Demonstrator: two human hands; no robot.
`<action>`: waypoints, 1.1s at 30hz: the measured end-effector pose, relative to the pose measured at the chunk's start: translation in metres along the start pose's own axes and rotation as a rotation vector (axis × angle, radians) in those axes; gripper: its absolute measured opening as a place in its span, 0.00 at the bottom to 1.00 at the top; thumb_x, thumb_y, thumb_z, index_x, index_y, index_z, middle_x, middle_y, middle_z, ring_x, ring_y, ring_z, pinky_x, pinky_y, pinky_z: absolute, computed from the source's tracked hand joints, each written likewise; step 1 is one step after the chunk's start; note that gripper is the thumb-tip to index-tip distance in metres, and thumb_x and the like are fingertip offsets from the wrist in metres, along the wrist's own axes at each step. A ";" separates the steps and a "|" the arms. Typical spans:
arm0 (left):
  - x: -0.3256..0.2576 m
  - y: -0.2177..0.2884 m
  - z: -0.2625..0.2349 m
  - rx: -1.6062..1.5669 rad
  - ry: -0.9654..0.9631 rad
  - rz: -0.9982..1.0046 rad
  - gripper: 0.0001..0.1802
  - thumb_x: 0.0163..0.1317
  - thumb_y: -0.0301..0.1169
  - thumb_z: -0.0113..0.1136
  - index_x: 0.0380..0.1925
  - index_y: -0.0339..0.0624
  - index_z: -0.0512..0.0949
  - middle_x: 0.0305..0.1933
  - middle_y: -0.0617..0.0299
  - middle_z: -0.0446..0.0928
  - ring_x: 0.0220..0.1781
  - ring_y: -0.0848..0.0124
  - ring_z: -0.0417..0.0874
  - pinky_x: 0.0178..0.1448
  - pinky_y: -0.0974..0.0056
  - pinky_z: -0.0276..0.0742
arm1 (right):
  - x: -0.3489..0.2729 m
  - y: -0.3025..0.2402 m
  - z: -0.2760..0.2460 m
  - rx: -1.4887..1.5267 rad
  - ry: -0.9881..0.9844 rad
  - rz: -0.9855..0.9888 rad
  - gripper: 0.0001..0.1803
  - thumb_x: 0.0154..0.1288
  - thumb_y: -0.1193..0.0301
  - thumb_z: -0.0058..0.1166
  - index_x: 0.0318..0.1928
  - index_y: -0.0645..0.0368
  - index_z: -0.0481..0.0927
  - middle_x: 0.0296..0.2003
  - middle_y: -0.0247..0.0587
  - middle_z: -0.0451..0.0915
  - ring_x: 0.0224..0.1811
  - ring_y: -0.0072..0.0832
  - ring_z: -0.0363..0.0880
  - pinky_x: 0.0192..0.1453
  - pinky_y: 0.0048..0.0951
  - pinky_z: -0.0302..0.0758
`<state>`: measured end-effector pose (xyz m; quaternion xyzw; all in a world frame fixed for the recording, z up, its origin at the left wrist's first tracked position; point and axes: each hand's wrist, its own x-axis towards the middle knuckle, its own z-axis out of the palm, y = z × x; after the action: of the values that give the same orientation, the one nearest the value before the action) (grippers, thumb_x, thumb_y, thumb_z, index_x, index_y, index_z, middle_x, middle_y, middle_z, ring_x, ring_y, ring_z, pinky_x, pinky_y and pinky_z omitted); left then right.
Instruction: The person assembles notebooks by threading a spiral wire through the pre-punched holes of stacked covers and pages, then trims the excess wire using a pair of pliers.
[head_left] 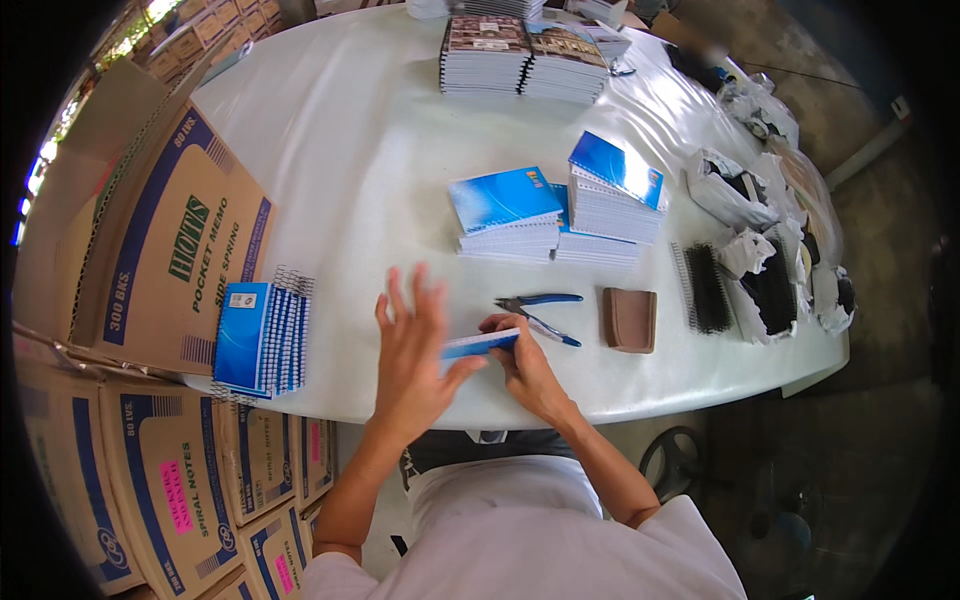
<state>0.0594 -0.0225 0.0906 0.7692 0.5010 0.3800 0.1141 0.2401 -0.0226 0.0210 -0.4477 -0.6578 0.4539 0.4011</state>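
A small blue-covered notebook (478, 345) is held edge-up over the near side of the table by my right hand (530, 365), fingers closed round its right end. My left hand (410, 350) is at the notebook's left end, its fingers spread and blurred by motion; whether the thumb touches the notebook I cannot tell. Just beyond my right hand lie blue-handled pliers (540, 300), jaws pointing left. A brown block-like piece (629, 320) sits to their right. Further off stand stacks of blue notebooks (505, 200) with punched edges.
At left, several spiral-bound blue notebooks (262, 338) stand by a large open carton (180, 230). Black wire spirals (707, 288) and white-wrapped bundles (765, 290) line the right side. Thicker bound books (520, 60) are piled at the back. Cartons (170, 480) fill the lower left.
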 end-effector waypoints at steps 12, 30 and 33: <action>0.015 0.001 0.027 0.230 -0.346 0.192 0.34 0.62 0.40 0.63 0.68 0.50 0.67 0.62 0.60 0.78 0.62 0.54 0.79 0.65 0.48 0.72 | 0.023 0.073 -0.253 -1.339 0.723 0.129 0.11 0.57 0.70 0.65 0.35 0.62 0.78 0.39 0.48 0.78 0.43 0.45 0.77 0.45 0.44 0.73; 0.016 -0.001 0.023 0.283 -0.326 0.203 0.31 0.63 0.42 0.62 0.67 0.54 0.70 0.60 0.64 0.79 0.60 0.51 0.79 0.69 0.41 0.65 | 0.005 -0.045 -0.081 -0.203 0.008 -0.045 0.15 0.54 0.82 0.65 0.43 0.55 0.87 0.39 0.39 0.80 0.42 0.34 0.77 0.47 0.35 0.74; 0.014 -0.004 0.024 0.258 -0.327 0.193 0.31 0.63 0.43 0.61 0.67 0.55 0.70 0.60 0.64 0.79 0.60 0.52 0.80 0.68 0.42 0.66 | 0.009 -0.036 -0.081 -0.061 -0.056 -0.060 0.14 0.55 0.82 0.65 0.43 0.54 0.87 0.38 0.38 0.80 0.42 0.35 0.77 0.48 0.36 0.74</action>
<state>0.0767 -0.0037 0.0782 0.8731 0.4441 0.1924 0.0577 0.3054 -0.0012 0.0784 -0.4272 -0.6953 0.4336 0.3821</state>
